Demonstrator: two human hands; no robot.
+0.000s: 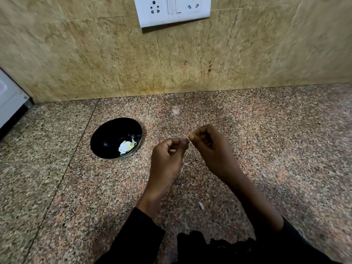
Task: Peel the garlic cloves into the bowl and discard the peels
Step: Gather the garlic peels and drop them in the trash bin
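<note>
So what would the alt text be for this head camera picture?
Two hands, the left hand and right hand, meet fingertip to fingertip above a speckled granite counter, pinching something too small to identify. A black bowl holding pale garlic pieces sits to their left.

One black bowl (pixel 116 139), two hands, one wall socket plate (pixel 172 11).
</note>
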